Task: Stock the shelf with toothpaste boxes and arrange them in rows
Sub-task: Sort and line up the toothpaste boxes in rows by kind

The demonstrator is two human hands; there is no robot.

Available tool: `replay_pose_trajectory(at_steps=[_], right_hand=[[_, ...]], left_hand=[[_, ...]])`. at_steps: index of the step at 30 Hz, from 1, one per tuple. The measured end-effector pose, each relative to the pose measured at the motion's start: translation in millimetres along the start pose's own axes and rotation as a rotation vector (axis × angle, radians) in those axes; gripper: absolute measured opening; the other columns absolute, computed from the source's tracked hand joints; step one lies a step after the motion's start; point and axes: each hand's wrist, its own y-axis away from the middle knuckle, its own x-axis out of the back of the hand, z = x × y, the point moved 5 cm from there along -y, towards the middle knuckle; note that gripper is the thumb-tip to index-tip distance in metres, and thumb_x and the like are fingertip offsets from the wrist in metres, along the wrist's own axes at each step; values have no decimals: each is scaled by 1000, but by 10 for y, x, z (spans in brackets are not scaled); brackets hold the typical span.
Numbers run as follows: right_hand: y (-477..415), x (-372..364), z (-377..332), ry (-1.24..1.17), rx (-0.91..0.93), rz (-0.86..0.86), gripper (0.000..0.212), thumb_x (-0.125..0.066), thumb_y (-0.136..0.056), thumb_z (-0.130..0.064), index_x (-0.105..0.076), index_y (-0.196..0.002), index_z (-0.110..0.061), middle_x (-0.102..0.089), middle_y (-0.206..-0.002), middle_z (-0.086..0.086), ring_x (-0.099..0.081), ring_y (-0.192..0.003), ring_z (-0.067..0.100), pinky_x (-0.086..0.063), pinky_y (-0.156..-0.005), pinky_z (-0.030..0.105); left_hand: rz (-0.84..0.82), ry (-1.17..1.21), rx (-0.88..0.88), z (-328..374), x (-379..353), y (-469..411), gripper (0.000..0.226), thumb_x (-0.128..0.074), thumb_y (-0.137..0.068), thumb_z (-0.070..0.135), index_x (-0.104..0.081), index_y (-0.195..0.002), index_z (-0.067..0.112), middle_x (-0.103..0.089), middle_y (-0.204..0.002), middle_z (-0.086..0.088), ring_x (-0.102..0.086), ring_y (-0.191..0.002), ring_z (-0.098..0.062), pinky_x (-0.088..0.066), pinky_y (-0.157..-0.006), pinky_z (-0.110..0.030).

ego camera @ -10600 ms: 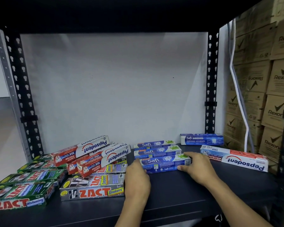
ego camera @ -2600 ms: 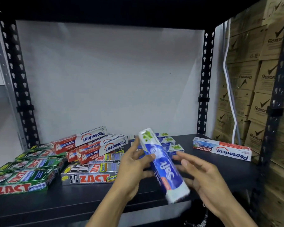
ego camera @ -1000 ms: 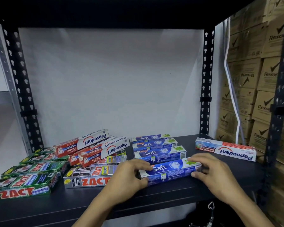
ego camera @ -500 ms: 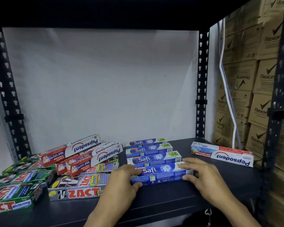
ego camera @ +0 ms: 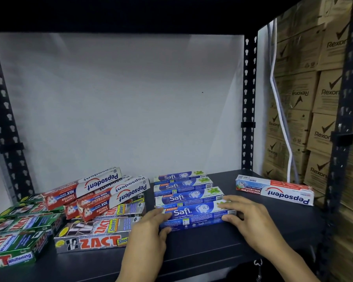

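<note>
Lifted in the air moments ago, the Safi box (ego camera: 196, 214) now lies flat on the shelf (ego camera: 277, 226), at the front of the Safi row (ego camera: 183, 186). The left hand (ego camera: 147, 235) grips its left end, the right hand (ego camera: 251, 222) its right end, hands apart. Probably light, thin card that dents easily; hold the stiffer ends gently.

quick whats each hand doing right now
Left hand: grips the left end of the front blue Safi cardboard toothpaste box.
Right hand: grips the same box's right end.
</note>
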Motion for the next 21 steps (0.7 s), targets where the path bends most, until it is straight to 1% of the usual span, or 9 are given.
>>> replay_pose_trajectory(at_steps=[4, 6, 9, 12, 14, 16, 17, 19, 21], right_hand=[[5, -3, -2, -8, -8, -20, 34, -82, -78, -24, -74, -106, -41, -61, -123, -27, -57, -112, -9, -49, -100, 28], [2, 22, -11, -43, -12, -38, 32, -83, -77, -28, -75, -104, -43, -61, -123, -27, -56, -112, -11, -48, -100, 24], [-51, 117, -58, -143, -68, -36, 25, -80, -78, -38, -76, -102, -43, -63, -120, -27, -53, -112, -17, -38, -95, 6], [-201, 162, -88, -180, -98, -16, 32, -77, -80, -40, -72, -111, -41, -64, -122, -22, -57, -107, -13, -39, -91, 7], [-313, 120, -89, -184, -142, -80, 34, -73, -84, -42, -70, -118, -39, -60, -127, -22, -58, -101, -11, -41, -87, 9], [-402, 54, -53, -178, -188, -152, 32, -69, -87, -43, -69, -119, -40, -58, -130, -21, -56, -105, -7, -41, -92, 17], [-435, 28, -29, -174, -203, -175, 30, -68, -88, -43, -69, -118, -40, -58, -132, -20, -55, -110, -4, -41, -94, 19], [-476, -12, 13, -170, -218, -197, 29, -68, -88, -44, -70, -117, -40, -61, -130, -20, -55, -116, -2, -42, -90, 17], [-502, -36, 41, -176, -220, -201, 29, -69, -87, -44, -70, -116, -39, -62, -129, -20, -54, -115, -3, -41, -85, 13]], left_hand=[[7, 4, -8, -2, 6, 17, 40, -73, -88, 23, -66, -126, 34, -54, -142, 11, -52, -128, -6, -32, -107, -14], [16, 28, -11, 4, 23, 26, 42, -75, -87, 28, -65, -127, 37, -52, -143, 12, -51, -127, -5, -34, -107, -16], [26, 62, 10, 32, 54, 19, 60, -75, -85, 38, -51, -140, 38, -37, -152, 13, -39, -137, -6, -26, -111, -16], [-9, 131, 82, 49, 49, -37, 81, -76, -82, 46, -33, -150, 38, -19, -162, 11, -24, -147, -9, -21, -118, -25], [-78, 165, 129, 44, 8, -86, 92, -78, -79, 48, -25, -154, 33, -11, -165, 6, -16, -151, -13, -18, -119, -29], [-136, 169, 153, 27, -42, -116, 99, -79, -78, 48, -21, -155, 30, -11, -166, 3, -14, -152, -15, -18, -120, -30], [-149, 167, 160, 16, -64, -126, 99, -80, -78, 48, -22, -155, 30, -14, -165, 3, -18, -151, -15, -20, -120, -30], [-152, 163, 158, 3, -84, -136, 95, -79, -78, 46, -25, -154, 30, -23, -163, 5, -27, -148, -15, -26, -120, -30], [-173, 164, 167, -9, -97, -148, 92, -79, -78, 48, -29, -153, 32, -30, -160, 6, -36, -143, -14, -31, -118, -32]])
